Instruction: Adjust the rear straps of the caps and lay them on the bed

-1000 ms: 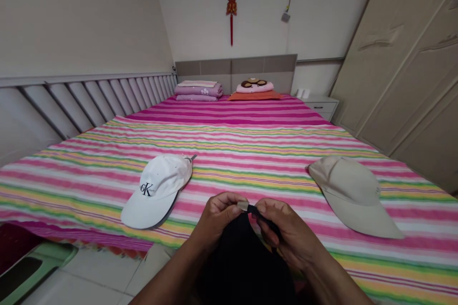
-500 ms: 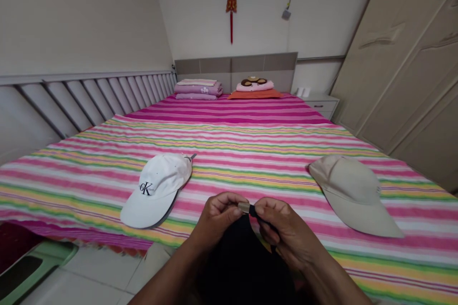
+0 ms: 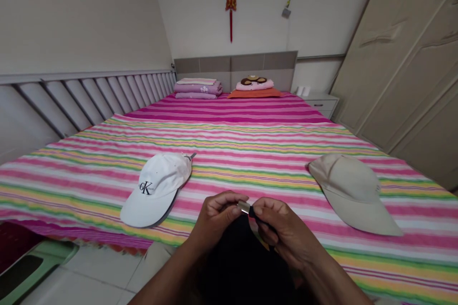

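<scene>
A black cap (image 3: 246, 262) is held low in front of me, its opening at the back strap facing up. My left hand (image 3: 218, 217) pinches the metal buckle (image 3: 244, 207) of its strap between thumb and forefinger. On the other side, my right hand (image 3: 282, 228) grips the black strap close to that buckle. To the left on the bed lies a white cap (image 3: 161, 186) with black letters on its front. A beige cap (image 3: 352, 190) rests on the right. Most of the black cap's detail is lost in the dark.
A striped sheet (image 3: 229, 152) covers the bed. Folded purple bedding (image 3: 198, 89) and a pink pillow (image 3: 255, 86) lie by the headboard (image 3: 203, 66). A railing (image 3: 107, 100) runs along the left, a wardrobe (image 3: 400, 76) stands right, and a green stool (image 3: 46, 262) sits at lower left.
The buckle has tilted slightly and now catches more light. Both hands keep nearly the same grip and place; the two caps on the bed have not moved.
</scene>
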The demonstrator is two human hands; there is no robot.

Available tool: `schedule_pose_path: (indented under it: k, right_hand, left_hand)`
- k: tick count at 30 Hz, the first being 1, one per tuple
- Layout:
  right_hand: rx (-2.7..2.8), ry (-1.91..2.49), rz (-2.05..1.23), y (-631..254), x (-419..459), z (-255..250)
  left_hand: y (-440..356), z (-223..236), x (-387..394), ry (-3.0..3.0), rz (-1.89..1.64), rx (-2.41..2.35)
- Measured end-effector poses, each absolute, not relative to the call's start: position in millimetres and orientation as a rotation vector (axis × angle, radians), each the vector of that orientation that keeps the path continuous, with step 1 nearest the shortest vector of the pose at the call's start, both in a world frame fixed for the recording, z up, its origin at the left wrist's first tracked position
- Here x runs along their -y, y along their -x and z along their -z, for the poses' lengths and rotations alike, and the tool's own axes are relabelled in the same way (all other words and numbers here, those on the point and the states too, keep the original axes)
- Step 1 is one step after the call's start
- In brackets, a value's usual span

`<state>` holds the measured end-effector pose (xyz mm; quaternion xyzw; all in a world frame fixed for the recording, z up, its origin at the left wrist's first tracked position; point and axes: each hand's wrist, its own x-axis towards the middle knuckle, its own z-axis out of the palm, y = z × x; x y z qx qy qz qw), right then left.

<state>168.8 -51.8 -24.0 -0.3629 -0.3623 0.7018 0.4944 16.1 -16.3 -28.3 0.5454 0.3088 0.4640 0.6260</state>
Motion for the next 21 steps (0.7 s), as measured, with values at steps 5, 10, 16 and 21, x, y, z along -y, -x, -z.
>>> schedule_pose_path:
  k: [5,10,16,21]
  right_hand:
    - [0.896,0.862,-1.727,-167.0,53.5,22.3]
    - [0.882,0.874,-1.698,-163.3,55.2,25.4]
    - [0.873,0.865,-1.702,-159.6,56.3,26.9]
    - [0.806,0.766,-1.736,-160.7,56.8,26.8]
  left_hand:
    - [-17.2,30.1,16.7,-1.258,-1.101,-0.699]
    - [-19.0,37.3,17.5,-1.212,-1.139,-0.688]
    - [-19.5,42.5,17.8,-1.227,-1.176,-0.611]
    - [-19.0,42.9,19.2,-1.173,-1.135,-0.659]
